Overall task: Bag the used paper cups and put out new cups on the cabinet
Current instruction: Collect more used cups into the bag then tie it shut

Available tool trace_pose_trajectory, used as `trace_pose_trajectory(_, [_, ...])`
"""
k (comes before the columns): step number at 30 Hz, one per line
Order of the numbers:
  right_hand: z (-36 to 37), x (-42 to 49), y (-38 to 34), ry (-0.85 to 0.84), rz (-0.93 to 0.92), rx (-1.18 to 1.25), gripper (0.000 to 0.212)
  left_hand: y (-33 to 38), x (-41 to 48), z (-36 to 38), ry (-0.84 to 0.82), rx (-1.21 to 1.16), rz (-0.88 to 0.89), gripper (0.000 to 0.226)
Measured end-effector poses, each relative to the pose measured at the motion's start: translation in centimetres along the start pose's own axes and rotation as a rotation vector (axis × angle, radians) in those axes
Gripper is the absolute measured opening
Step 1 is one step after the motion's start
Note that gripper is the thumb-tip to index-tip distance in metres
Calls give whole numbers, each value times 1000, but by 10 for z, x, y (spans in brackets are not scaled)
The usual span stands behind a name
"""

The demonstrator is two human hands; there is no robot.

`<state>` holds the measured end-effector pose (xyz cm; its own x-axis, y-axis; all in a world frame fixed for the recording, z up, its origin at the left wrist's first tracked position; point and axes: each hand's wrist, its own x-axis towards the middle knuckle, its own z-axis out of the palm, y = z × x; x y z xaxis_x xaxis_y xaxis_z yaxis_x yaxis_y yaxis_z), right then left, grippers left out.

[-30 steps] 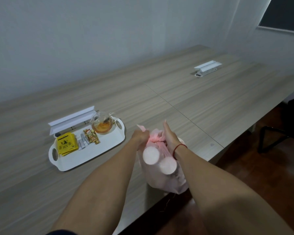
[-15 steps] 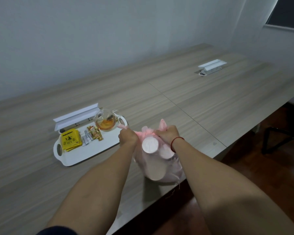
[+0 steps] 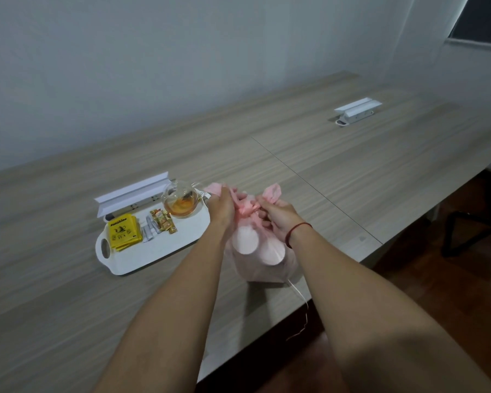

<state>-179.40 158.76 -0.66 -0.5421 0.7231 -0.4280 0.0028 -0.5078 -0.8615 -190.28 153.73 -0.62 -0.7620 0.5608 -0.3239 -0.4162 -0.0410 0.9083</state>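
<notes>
A thin pink plastic bag (image 3: 262, 269) stands on the wooden table near its front edge. White paper cups (image 3: 247, 241) show through its side, lying with their round bottoms toward me. My left hand (image 3: 223, 209) pinches one twisted bag handle on the left. My right hand (image 3: 278, 219), with a red cord on its wrist, pinches the other handle on the right. The two handles cross in a knot between my hands at the top of the bag.
A white tray (image 3: 131, 262) left of the bag carries a glass teapot (image 3: 182, 201) of amber tea, yellow tea packets (image 3: 124, 232) and small sachets. Two white flip-up socket boxes (image 3: 133, 195) (image 3: 357, 109) sit in the table. A dark chair base (image 3: 465, 236) stands at the right.
My hands have pulled apart sideways with the bag handles, drawing the knot in. The bag has settled lower on the table and the view has shifted slightly.
</notes>
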Motion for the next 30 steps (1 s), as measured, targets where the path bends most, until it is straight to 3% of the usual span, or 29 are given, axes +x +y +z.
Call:
trace_pose_trajectory(2, [-2,1,2,28,10,119,15,7,-4,3,15,-170,-38,25])
trace_pose_trajectory(5, [5,-4,0,87,-3,131,23,10,-15,3,-43,10,-24,31])
trace_pose_trajectory(8, [11,-5,4,214,-33,43,26,7,-20,3,-176,44,-79,33])
trace_pose_trajectory(12, [5,-2,10,323,-22,-4,19,0,-9,-7,-264,242,-110,28])
trace_pose_trajectory(17, [6,-2,2,157,-39,-144,32,-2,-12,-17,-384,361,-53,18])
trace_pose_trajectory(20, [10,3,5,36,10,-82,40,-7,-6,-21,-349,386,-79,38])
trace_pose_trajectory(23, [12,1,5,-27,56,-22,56,-9,-2,-25,-322,407,-86,40])
trace_pose_trajectory(26, [15,-3,6,-33,-36,-285,42,-7,-2,-26,-393,424,-76,8])
trace_pose_trajectory(28, [16,2,9,11,-93,-325,33,-6,-2,-28,-443,401,-107,12])
trace_pose_trajectory(30, [18,7,10,61,-104,-297,40,-6,-3,-28,-462,304,-141,15])
